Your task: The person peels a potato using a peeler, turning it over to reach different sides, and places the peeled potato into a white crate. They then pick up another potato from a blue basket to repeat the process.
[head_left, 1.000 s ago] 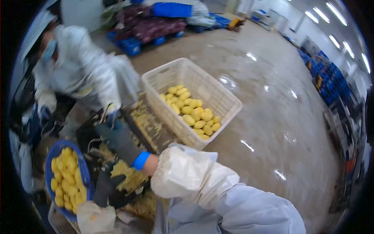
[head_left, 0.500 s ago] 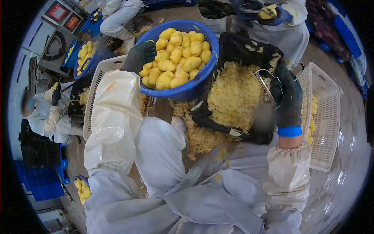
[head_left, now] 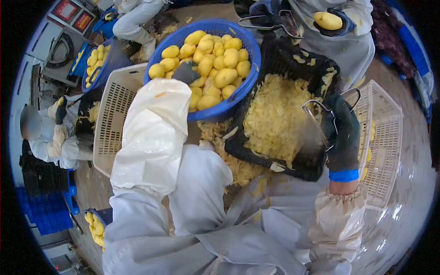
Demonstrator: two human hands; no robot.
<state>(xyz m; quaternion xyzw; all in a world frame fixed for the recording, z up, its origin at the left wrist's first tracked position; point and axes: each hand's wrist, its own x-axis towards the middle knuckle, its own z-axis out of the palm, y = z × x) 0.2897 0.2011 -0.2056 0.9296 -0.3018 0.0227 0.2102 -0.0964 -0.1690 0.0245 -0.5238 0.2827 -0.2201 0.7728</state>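
My left hand (head_left: 186, 73), in a dark glove, reaches into a blue tub (head_left: 153, 75) heaped with yellow potatoes (head_left: 225, 78). The white sleeve and the potatoes hide its fingers, so its grip does not show. In my gloved right hand (head_left: 343, 130) is a peeler (head_left: 316, 104) of bent metal wire, held above the right edge of a black crate (head_left: 238, 146). Yellow peelings (head_left: 275, 114) lie thick in that crate. The crate stands tilted between my knees and the co-worker opposite.
A white basket (head_left: 389, 151) with some potatoes stands at right, and another white basket (head_left: 107, 133) at left. Opposite, a co-worker's gloved hand (head_left: 337, 31) holds a potato; the other holds a similar metal peeler (head_left: 293, 23). Loose peelings (head_left: 238, 169) cover the floor by my knees.
My left hand has moved from the tub's left rim in among the potatoes. My right hand keeps hold of the peeler in nearly the same place. The co-worker's hands have moved apart.
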